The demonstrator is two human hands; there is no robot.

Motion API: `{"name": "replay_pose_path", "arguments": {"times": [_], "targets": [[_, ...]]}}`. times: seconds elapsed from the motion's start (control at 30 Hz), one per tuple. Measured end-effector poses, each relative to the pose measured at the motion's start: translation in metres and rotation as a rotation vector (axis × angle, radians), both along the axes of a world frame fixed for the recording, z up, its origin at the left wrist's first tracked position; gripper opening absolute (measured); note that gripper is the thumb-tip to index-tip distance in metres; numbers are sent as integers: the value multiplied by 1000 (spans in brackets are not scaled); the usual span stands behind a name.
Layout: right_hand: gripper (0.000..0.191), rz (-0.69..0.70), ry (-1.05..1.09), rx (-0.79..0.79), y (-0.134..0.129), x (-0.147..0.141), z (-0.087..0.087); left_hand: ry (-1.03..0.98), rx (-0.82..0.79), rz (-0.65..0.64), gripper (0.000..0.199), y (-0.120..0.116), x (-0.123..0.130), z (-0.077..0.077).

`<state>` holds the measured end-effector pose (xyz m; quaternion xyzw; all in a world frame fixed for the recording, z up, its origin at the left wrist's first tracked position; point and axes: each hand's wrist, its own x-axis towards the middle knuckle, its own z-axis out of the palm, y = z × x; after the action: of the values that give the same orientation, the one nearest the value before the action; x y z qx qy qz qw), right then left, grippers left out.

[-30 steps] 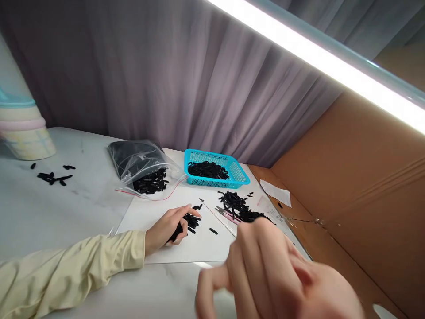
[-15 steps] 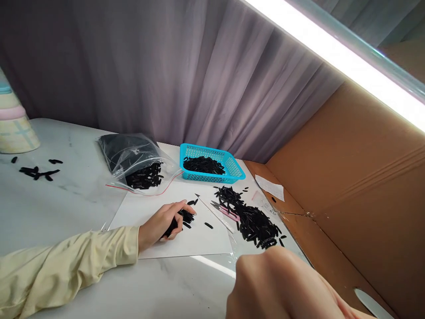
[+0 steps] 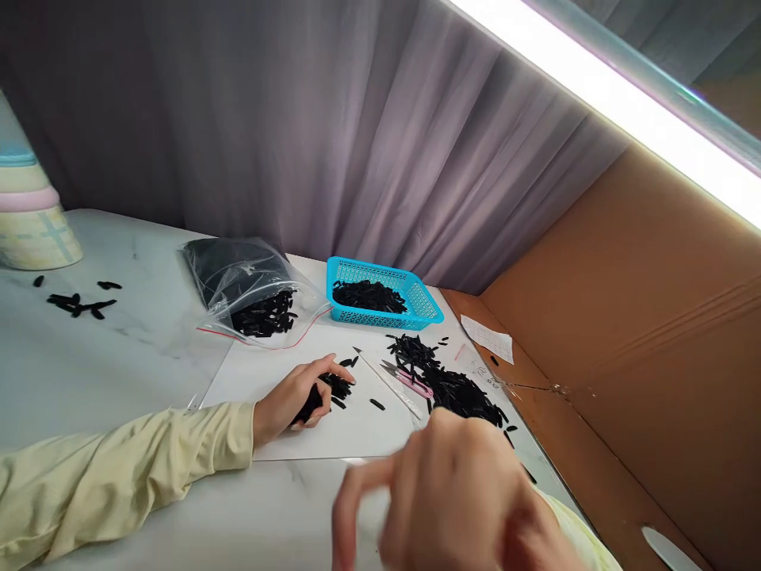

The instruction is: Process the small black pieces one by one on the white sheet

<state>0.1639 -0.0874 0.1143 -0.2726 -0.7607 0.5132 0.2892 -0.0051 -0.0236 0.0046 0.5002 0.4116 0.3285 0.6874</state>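
My left hand (image 3: 300,396) rests on a white sheet (image 3: 365,436), its fingers curled round some small, long, dark pieces. More of these black pieces (image 3: 338,387) lie by its fingertips. Close to the camera, my right hand (image 3: 452,492) is raised over the front of the table, blurred, back of the hand up. Its index finger hangs bent; the other fingertips are hidden, and I cannot see whether it holds anything. Beyond it sits a larger heap of black pieces (image 3: 464,394), with pink-handled snips (image 3: 410,379) and a pointed white tool (image 3: 389,381) at its left.
A blue basket (image 3: 386,317) of black pieces stands at the back. Left of it, an opened zip bag (image 3: 265,313) holds more. Several loose pieces (image 3: 80,305) lie near a pastel container (image 3: 36,226). Cardboard (image 3: 642,277) walls the right side; a bright lamp (image 3: 594,87) hangs above.
My right hand has moved up and left in view, and its bent index finger now shows. My left hand keeps its curled pose. The whole view has shifted slightly.
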Motion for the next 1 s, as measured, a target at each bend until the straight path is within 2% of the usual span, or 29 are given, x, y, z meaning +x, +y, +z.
{"name": "replay_pose_path", "arguments": {"times": [0.07, 0.1, 0.17, 0.27, 0.37, 0.5, 0.7, 0.83, 1.0], "targets": [[40, -76, -151, 229, 13, -5, -17, -27, -10, -1, 53, 0, 0, -1], [31, -170, -250, 331, 20, -7, -27, -35, -14, -5, 53, -1, 0, -1], [15, -249, -376, 370, 34, -11, -47, -44, -16, -21, 53, -2, 0, 0], [29, -186, -361, 282, 49, -16, -72, -43, -14, -27, 56, -3, 1, 1], [15, -144, -249, 200, 57, -23, -86, -26, -20, -28, 61, -2, 2, -1], [11, -133, -138, 39, 57, -24, -90, -5, 9, -71, 61, 0, 4, -4], [23, -239, 158, -434, 45, 2, -91, 42, 50, -105, 43, 1, 5, -7], [24, -304, 248, -539, 37, 20, -95, 133, 204, -118, 44, -6, 2, -6], [24, -300, 318, -577, 32, 25, -99, 237, 476, -146, 44, -17, -1, -2]]}}
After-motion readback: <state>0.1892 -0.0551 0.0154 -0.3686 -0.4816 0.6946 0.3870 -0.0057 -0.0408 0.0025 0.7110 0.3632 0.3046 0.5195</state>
